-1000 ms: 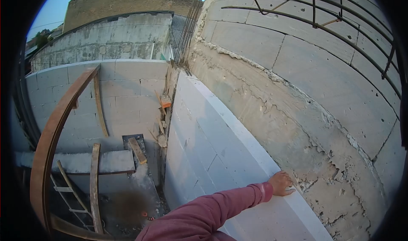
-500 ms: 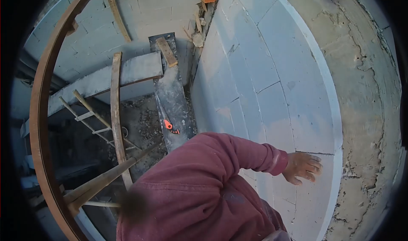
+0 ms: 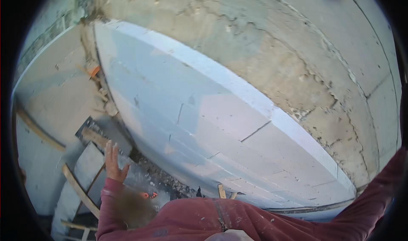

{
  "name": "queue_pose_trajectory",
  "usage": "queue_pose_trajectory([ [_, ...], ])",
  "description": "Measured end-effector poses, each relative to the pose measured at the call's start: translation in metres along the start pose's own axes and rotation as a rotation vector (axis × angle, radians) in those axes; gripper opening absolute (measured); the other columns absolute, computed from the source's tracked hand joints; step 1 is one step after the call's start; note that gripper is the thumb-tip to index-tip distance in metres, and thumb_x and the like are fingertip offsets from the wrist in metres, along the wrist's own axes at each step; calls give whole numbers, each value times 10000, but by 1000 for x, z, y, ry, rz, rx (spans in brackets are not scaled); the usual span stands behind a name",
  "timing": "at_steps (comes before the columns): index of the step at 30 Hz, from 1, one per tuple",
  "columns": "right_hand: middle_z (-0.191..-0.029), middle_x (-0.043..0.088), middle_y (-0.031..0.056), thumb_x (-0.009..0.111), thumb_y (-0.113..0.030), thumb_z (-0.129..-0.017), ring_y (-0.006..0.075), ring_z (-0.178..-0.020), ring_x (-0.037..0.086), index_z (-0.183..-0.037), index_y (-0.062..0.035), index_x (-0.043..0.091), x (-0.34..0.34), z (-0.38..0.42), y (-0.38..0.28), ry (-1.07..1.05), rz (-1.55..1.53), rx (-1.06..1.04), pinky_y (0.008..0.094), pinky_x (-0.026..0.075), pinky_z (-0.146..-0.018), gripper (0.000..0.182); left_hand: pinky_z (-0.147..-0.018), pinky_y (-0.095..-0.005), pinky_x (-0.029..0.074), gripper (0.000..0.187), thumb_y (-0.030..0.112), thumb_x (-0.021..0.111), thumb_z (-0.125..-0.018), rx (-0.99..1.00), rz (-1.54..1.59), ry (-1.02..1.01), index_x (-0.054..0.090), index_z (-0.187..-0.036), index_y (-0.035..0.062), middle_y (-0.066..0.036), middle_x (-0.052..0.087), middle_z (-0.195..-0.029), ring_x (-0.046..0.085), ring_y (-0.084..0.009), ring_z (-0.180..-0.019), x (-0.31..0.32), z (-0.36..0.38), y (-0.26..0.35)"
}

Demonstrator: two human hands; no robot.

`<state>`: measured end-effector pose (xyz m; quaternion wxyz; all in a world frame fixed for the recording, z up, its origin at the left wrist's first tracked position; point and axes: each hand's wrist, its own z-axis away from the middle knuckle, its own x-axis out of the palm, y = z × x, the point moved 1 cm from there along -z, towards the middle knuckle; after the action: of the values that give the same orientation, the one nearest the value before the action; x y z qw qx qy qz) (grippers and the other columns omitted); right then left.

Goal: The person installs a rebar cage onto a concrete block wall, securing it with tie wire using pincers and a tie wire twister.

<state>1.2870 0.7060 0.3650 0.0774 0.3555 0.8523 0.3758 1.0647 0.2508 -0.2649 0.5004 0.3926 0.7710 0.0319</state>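
Note:
My left hand (image 3: 114, 162) is at the lower left with fingers stretched upward and thumb out to the side, holding nothing. In this view it overlaps the end of a short wooden board (image 3: 94, 135) lying on the dusty platform. Beside my forearm an orange saw handle (image 3: 151, 195) shows on the platform; the rest of the saw is hidden. My right sleeve (image 3: 369, 198) reaches out to the right edge, and the hand beyond it is out of frame. A pale block wall (image 3: 204, 126) stretches across in front of me.
Behind the block wall's pale top edge (image 3: 238, 77) runs a rough, cracked old wall (image 3: 272, 54). An orange brick piece (image 3: 94, 71) sits in the left corner. Wooden planks (image 3: 80, 190) and a ladder (image 3: 76, 226) are at lower left. A dark lens smudge covers part of my left sleeve.
My view has swung right along the wall. My left hand has come off the block wall's face and is now raised at the left. My right sleeve has come into view.

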Motion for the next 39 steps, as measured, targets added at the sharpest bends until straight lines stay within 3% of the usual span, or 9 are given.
queue_pose_trajectory([
  [3, -668, 605, 106, 680, -381, -690, 215, -557, 586, -865, -87, 636, -57, 3, 14, 89, -12, 109, 354, 460, -491, 345, -1014, -489, 310, 585, 118, 579, -853, 610, -45, 750, 308, -1351, -28, -258, 287, -1398, 337, -406, -1268, -117, -176, 126],
  [6, -644, 606, 97, 681, -390, -679, 204, -538, 585, -849, -98, 646, -90, 19, 0, 153, -77, 199, 348, 457, -476, 340, -1011, -471, 318, 610, 112, 601, -831, 913, -17, 1058, 311, -1348, -32, -247, 306, -1388, 349, -387, -1259, -168, -265, 236],
  [8, -627, 607, 91, 681, -397, -671, 197, -525, 584, -839, -105, 653, -96, 32, -27, 96, -168, 310, 343, 454, -467, 338, -1009, -460, 323, 626, 107, 616, -816, 1006, -13, 1046, 313, -1345, -34, -239, 318, -1382, 356, -375, -1253, -168, -294, 293],
  [9, -341, 428, 12, 666, -343, -669, 170, -251, 392, -516, -132, 560, -58, 37, -25, 665, -134, 97, 313, 258, -253, 281, -1008, -454, 326, 634, 105, 623, -808, 1035, -27, 1014, 314, -1344, -35, -236, 325, -1379, 360, -368, -1250, -163, -304, 312],
  [22, -686, 613, 126, 609, -334, -718, 261, -600, 603, -720, -50, 571, -20, 127, -101, -188, -536, 411, 408, 431, -517, 287, -993, -378, 360, 743, 77, 719, -711, 1165, -113, 750, 325, -1328, -52, -186, 408, -1336, 409, -288, -1212, -110, -348, 384],
  [28, -1098, 531, 207, 610, -393, -724, 294, -1039, 483, -1061, -28, 565, -57, 190, -111, 337, -412, 397, 448, 305, -886, 499, -749, -459, 501, 672, 491, 713, -698, 1351, 91, 1046, 576, -1114, -18, -212, 605, -1042, 595, -393, -905, -83, -350, 436],
  [31, -1259, 408, 202, 622, -346, -749, 312, -1173, 392, -1267, -4, 388, -84, 294, -97, 473, -237, 698, 423, 260, -972, 663, -729, -452, 509, 686, 528, 710, -685, 1353, 120, 1065, 589, -1084, -16, -198, 613, -1023, 605, -373, -882, -68, -353, 437],
  [36, -1309, 345, 108, 498, -526, -832, 228, -1182, 345, -1366, 10, 215, -100, 419, -62, 734, -426, 1793, 356, 227, -986, 809, -713, -432, 517, 589, 448, 744, -690, 1329, 106, 1120, 602, -1007, -28, -181, 626, -985, 611, -352, -839, -53, -331, 447],
  [39, -1295, 346, 150, 445, -601, -840, 263, -1188, 345, -1379, 13, 158, -88, 440, -32, 1035, -851, 1887, 383, 260, -997, 866, -731, -428, 514, 566, 414, 764, -679, 1309, 117, 1090, 598, -983, -33, -173, 632, -972, 609, -345, -836, -48, -323, 444],
])
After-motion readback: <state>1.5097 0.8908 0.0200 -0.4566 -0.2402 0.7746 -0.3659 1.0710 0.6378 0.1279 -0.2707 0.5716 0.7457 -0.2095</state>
